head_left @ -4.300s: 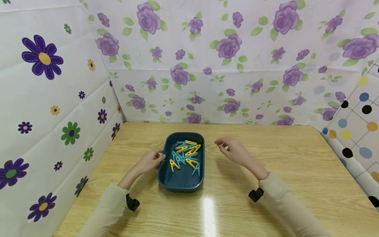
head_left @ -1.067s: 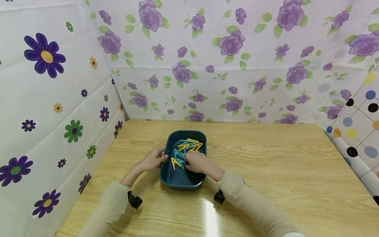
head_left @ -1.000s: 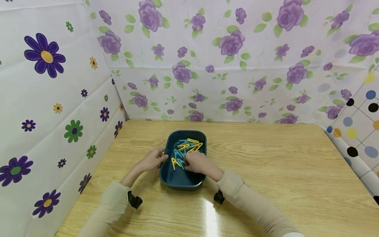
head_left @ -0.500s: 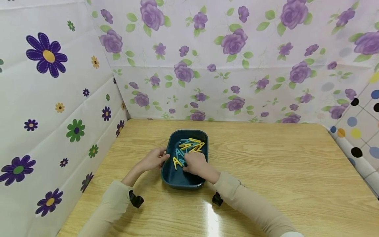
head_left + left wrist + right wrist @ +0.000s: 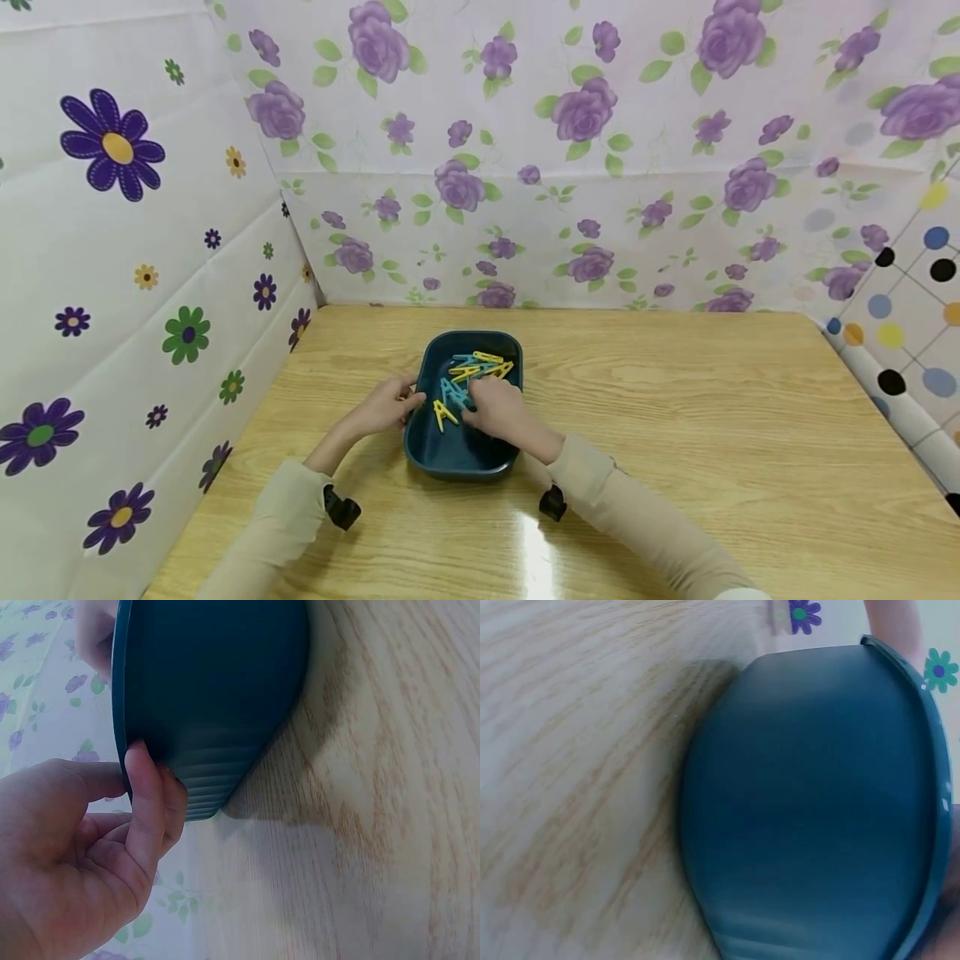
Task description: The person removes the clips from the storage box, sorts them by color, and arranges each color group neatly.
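We logged the left hand (image 5: pixel 386 406) pinching the rim of the blue tray (image 5: pixel 458 455) on the bench (image 5: pixel 675 433), the right hand (image 5: pixel 495 408) inside among the light, stiff clothespins (image 5: pixel 472 371), its grip unreadable; best pinched at their tails.

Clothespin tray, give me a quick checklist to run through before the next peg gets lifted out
1. Tray flat on the wooden table: ok.
2. Left hand steadying the tray: ok, its fingers grip the left rim.
3. Right hand over the clothespins: ok, it is inside the tray on top of the pile.
4. One single peg pinched: cannot tell, the hand hides its fingertips and the right wrist view shows only the tray's outer wall.
5. Pegs free of each other: not ok, blue and yellow ones lie crossed over one another.
6. Bare table to the right of the tray: ok.
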`<state>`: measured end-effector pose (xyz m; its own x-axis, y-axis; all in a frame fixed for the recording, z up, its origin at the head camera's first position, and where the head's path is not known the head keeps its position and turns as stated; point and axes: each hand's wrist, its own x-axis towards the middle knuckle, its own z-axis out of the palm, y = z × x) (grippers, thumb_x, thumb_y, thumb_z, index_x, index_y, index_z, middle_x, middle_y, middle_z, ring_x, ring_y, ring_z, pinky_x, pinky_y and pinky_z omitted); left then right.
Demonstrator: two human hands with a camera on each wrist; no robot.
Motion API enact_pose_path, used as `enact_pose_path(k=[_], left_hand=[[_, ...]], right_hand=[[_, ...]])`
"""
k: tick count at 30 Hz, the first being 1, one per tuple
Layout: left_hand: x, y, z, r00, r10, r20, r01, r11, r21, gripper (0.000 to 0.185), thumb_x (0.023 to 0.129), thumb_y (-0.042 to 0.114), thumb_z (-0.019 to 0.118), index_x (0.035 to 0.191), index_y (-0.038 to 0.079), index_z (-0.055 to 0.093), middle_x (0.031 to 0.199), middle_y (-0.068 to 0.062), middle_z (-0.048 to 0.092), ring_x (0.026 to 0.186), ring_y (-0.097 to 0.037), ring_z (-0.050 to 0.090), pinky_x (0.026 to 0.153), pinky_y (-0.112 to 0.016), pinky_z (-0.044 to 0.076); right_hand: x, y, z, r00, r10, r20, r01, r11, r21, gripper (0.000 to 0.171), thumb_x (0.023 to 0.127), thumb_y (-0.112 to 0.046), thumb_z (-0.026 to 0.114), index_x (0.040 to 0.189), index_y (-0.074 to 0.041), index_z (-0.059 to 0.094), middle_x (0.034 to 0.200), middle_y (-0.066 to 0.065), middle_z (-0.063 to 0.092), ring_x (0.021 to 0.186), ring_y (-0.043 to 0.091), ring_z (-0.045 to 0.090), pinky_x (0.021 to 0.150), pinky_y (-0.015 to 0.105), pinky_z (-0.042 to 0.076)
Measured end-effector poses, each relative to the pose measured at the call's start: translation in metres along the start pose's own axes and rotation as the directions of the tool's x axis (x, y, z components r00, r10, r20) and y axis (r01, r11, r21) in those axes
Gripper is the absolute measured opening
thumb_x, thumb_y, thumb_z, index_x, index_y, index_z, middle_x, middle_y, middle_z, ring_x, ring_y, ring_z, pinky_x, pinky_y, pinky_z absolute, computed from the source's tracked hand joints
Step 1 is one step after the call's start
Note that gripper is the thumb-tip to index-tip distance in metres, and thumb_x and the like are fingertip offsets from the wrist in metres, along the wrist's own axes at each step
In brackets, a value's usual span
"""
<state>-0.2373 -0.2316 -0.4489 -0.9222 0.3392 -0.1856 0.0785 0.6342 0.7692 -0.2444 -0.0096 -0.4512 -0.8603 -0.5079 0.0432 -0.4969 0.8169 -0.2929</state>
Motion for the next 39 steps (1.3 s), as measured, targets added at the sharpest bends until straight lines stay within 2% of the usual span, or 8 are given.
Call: enact_pose_path(k=[6, 10, 16, 24, 28, 33, 39], left_hand=[[0.000, -0.001, 0.001, 1.000, 0.018, -0.006, -0.018, 1.000, 0.000, 0.049, 0.102, 0.012, 0.048, 0.146, -0.006, 0.035, 0.077, -0.014, 0.057, 0.055, -0.017, 0.054, 0.057, -0.047, 0.054], [0.000, -0.001, 0.001, 1.000, 0.009, -0.006, -0.009, 1.000, -0.004, 0.049, 0.102, 0.012, 0.048, 0.146, -0.005, 0.035, 0.080, -0.015, 0.057, 0.056, -0.017, 0.054, 0.056, -0.045, 0.054], [-0.001, 0.000, 0.001, 1.000, 0.007, -0.007, -0.007, 1.000, -0.008, 0.048, 0.102, 0.012, 0.047, 0.146, -0.004, 0.036, 0.080, -0.015, 0.057, 0.057, -0.017, 0.053, 0.056, -0.045, 0.053], [-0.001, 0.001, 0.001, 1.000, -0.015, -0.005, 0.015, 1.000, -0.007, 0.050, 0.102, 0.014, 0.047, 0.147, -0.004, 0.035, 0.086, -0.018, 0.059, 0.060, -0.015, 0.053, 0.057, -0.041, 0.054], [-0.001, 0.000, 0.001, 1.000, -0.013, -0.004, 0.013, 1.000, -0.003, 0.050, 0.103, 0.014, 0.046, 0.147, -0.004, 0.033, 0.086, -0.019, 0.059, 0.059, -0.016, 0.053, 0.057, -0.041, 0.054], [-0.001, -0.001, 0.002, 1.000, -0.005, -0.010, 0.005, 1.000, 0.009, 0.048, 0.103, 0.012, 0.046, 0.147, -0.003, 0.034, 0.082, -0.017, 0.058, 0.057, -0.016, 0.053, 0.057, -0.044, 0.054], [0.000, -0.001, 0.001, 1.000, 0.000, 0.000, 0.000, 1.000, 0.002, 0.049, 0.103, 0.013, 0.045, 0.148, -0.003, 0.034, 0.083, -0.018, 0.058, 0.057, -0.016, 0.053, 0.057, -0.044, 0.053]], right_hand=[[-0.001, 0.006, -0.004, 0.992, -0.018, -0.127, 0.033, 0.993, 0.115, 0.021, 0.089, -0.026, 0.070, 0.082, -0.009, 0.062, 0.068, 0.001, 0.052, 0.054, 0.010, 0.042, 0.047, 0.022, 0.032], [-0.002, 0.011, -0.008, 0.973, -0.032, -0.230, 0.068, 0.986, 0.151, 0.020, 0.089, -0.023, 0.069, 0.095, -0.004, 0.067, 0.078, 0.007, 0.061, 0.056, 0.011, 0.043, 0.050, 0.022, 0.033], [-0.003, 0.021, -0.014, 0.944, -0.006, -0.330, 0.075, 0.978, 0.196, 0.023, 0.089, -0.021, 0.068, 0.102, -0.002, 0.067, 0.088, 0.013, 0.065, 0.057, 0.010, 0.046, 0.050, 0.021, 0.038], [-0.005, 0.033, -0.020, 0.930, 0.106, -0.353, 0.012, 0.948, 0.317, 0.023, 0.090, -0.021, 0.066, 0.104, -0.003, 0.065, 0.090, 0.011, 0.062, 0.062, 0.012, 0.049, 0.053, 0.023, 0.041], [-0.005, 0.038, -0.023, 0.920, 0.173, -0.351, -0.047, 0.939, 0.339, 0.022, 0.089, -0.020, 0.068, 0.103, -0.004, 0.064, 0.091, 0.011, 0.062, 0.063, 0.013, 0.052, 0.056, 0.025, 0.043], [-0.006, 0.046, -0.025, 0.913, 0.219, -0.345, -0.083, 0.926, 0.367, 0.022, 0.088, -0.021, 0.068, 0.099, -0.003, 0.063, 0.090, 0.015, 0.063, 0.063, 0.016, 0.049, 0.055, 0.026, 0.041], [-0.008, 0.057, -0.024, 0.889, 0.273, -0.369, -0.128, 0.920, 0.371, 0.023, 0.087, -0.027, 0.069, 0.091, -0.006, 0.062, 0.080, 0.008, 0.059, 0.059, 0.015, 0.049, 0.049, 0.025, 0.038]])
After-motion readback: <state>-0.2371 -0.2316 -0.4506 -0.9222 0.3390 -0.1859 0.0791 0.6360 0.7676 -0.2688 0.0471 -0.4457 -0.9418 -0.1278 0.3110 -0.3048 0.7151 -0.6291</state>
